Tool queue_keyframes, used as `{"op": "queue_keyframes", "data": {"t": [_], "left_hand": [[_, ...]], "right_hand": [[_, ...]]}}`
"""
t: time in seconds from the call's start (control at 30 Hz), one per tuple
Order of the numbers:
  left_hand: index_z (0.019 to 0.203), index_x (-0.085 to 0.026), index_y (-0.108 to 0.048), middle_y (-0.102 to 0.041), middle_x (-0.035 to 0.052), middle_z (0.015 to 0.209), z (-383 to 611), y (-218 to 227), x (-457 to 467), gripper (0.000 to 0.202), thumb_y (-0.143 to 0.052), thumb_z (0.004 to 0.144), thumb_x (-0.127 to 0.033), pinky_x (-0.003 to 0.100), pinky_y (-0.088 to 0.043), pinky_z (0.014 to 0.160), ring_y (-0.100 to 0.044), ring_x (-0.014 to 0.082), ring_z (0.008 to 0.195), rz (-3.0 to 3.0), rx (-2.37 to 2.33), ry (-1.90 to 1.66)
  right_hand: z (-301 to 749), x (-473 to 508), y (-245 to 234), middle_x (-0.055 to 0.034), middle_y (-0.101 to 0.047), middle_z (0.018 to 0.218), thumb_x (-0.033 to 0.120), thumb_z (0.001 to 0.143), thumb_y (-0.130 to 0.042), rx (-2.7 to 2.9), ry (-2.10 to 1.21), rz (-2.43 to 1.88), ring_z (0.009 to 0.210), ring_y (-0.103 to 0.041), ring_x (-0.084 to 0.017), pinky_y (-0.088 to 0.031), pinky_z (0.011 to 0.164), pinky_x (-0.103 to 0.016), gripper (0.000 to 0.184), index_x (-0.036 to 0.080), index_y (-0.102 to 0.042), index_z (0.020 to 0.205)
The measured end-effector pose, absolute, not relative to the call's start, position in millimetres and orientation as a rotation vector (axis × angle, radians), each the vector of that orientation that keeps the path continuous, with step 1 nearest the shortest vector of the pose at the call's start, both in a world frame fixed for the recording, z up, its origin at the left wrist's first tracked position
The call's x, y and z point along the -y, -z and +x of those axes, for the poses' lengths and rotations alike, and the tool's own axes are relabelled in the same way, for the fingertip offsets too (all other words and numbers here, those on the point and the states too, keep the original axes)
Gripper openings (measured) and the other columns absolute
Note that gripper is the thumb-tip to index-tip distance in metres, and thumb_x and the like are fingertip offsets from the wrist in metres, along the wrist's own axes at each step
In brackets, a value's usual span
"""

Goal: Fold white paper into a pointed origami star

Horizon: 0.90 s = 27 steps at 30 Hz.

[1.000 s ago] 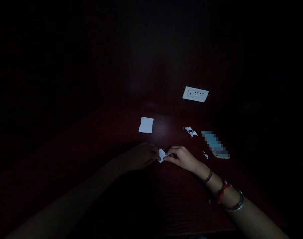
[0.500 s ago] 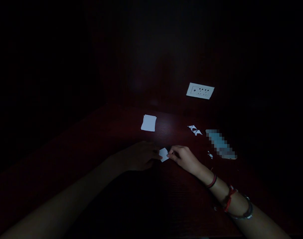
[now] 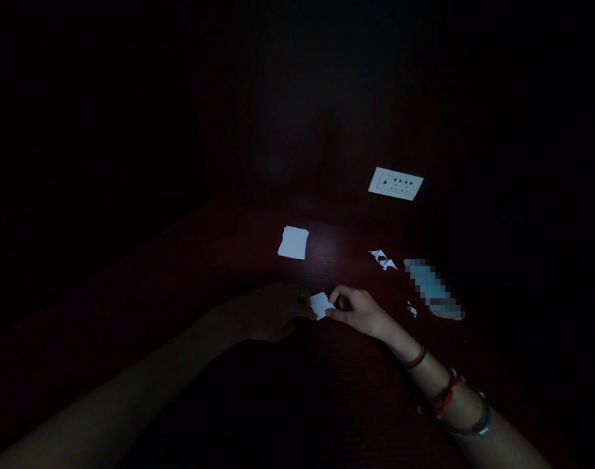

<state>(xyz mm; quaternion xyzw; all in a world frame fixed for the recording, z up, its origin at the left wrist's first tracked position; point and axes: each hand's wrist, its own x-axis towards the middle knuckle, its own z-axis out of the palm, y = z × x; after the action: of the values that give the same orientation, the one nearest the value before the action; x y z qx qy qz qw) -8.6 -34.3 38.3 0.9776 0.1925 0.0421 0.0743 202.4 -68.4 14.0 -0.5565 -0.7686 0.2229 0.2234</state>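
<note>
Compared with half a second ago, the right hand [image 3: 366, 314] has parted its thumb and forefinger, which were meeting at the right corner of the small white paper [image 3: 320, 305]; this suggests its hold is being adjusted. Now these fingertips stand around that corner, and whether they grip, I cannot tell. The left hand [image 3: 273, 314], dim, seems to pinch the left edge. The paper lies between both hands, nearer than the stack of white sheets [image 3: 293, 243].

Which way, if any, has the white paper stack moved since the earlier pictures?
No: the white paper stack stays below and left of the wall socket; both shifted together in view as the camera moved.
</note>
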Motion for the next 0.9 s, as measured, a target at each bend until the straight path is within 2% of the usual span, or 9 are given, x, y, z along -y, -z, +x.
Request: {"op": "queue_keyframes", "data": {"t": [0.17, 0.27, 0.4, 0.53, 0.73, 0.9], "left_hand": [[0.108, -0.031, -0.050, -0.048, 0.0006, 0.109, -10.2, -41.1, 37.6, 0.048, -0.049, 0.066, -0.008, 0.032, -0.035, 0.083, -0.045, 0.0193, 0.098, 2.913, -0.577, -0.137], [0.108, -0.031, -0.050, -0.047, 0.0005, 0.110, -10.3, -41.1, 38.6, 0.048, -0.049, 0.066, -0.008, 0.033, -0.035, 0.084, -0.045, 0.0197, 0.098, 2.915, -0.584, -0.126], [0.107, -0.031, -0.051, -0.046, 0.0005, 0.112, -10.3, -41.7, 39.7, 0.046, -0.047, 0.068, -0.008, 0.032, -0.036, 0.083, -0.045, 0.0189, 0.098, 2.910, -0.578, -0.159], [0.107, -0.031, -0.051, -0.046, 0.0003, 0.111, -13.0, -44.2, 41.9, 0.045, -0.045, 0.069, -0.008, 0.031, -0.036, 0.082, -0.046, 0.0179, 0.096, 2.891, -0.567, -0.177], [0.114, -0.032, -0.044, -0.043, 0.0000, 0.115, -16.6, -45.5, 42.8, 0.050, -0.043, 0.071, -0.008, 0.029, -0.035, 0.084, -0.043, 0.0173, 0.102, 2.869, -0.558, -0.130], [0.111, -0.030, -0.048, -0.042, 0.0012, 0.115, -14.8, -46.8, 42.9, 0.048, -0.044, 0.070, -0.006, 0.030, -0.034, 0.086, -0.042, 0.0183, 0.102, 2.913, -0.538, -0.189]], "right_hand": [[211.1, 60.6, -14.4, 0.0031, -0.051, 0.063, 0.015, 0.069, -0.052, 2.071, -0.731, -1.569, 0.056, -0.045, -0.007, -0.034, 0.053, -0.017, 0.015, 0.017, -0.059, 0.082], [212.8, 59.8, -13.3, 0.0032, -0.051, 0.062, 0.018, 0.071, -0.052, 2.078, -0.737, -1.551, 0.055, -0.045, -0.007, -0.034, 0.052, -0.017, 0.014, 0.016, -0.060, 0.082], [208.2, 63.9, -13.0, 0.0020, -0.054, 0.063, 0.027, 0.073, -0.053, 2.109, -0.593, -1.531, 0.056, -0.048, -0.008, -0.035, 0.053, -0.018, 0.014, 0.016, -0.059, 0.080], [205.4, 71.5, -16.5, -0.0020, -0.058, 0.073, 0.022, 0.079, -0.047, 2.225, -0.367, -1.483, 0.066, -0.053, -0.011, -0.039, 0.061, -0.020, 0.015, 0.016, -0.060, 0.077], [210.2, 86.8, -30.7, -0.0051, -0.058, 0.085, 0.030, 0.082, -0.040, 2.592, -0.067, -1.499, 0.077, -0.056, -0.015, -0.041, 0.067, -0.024, 0.026, 0.021, -0.057, 0.100], [208.9, 93.3, -36.7, -0.0077, -0.058, 0.091, 0.032, 0.084, -0.036, 2.687, 0.023, -1.526, 0.080, -0.057, -0.018, -0.043, 0.068, -0.026, 0.033, 0.019, -0.051, 0.109]]}}
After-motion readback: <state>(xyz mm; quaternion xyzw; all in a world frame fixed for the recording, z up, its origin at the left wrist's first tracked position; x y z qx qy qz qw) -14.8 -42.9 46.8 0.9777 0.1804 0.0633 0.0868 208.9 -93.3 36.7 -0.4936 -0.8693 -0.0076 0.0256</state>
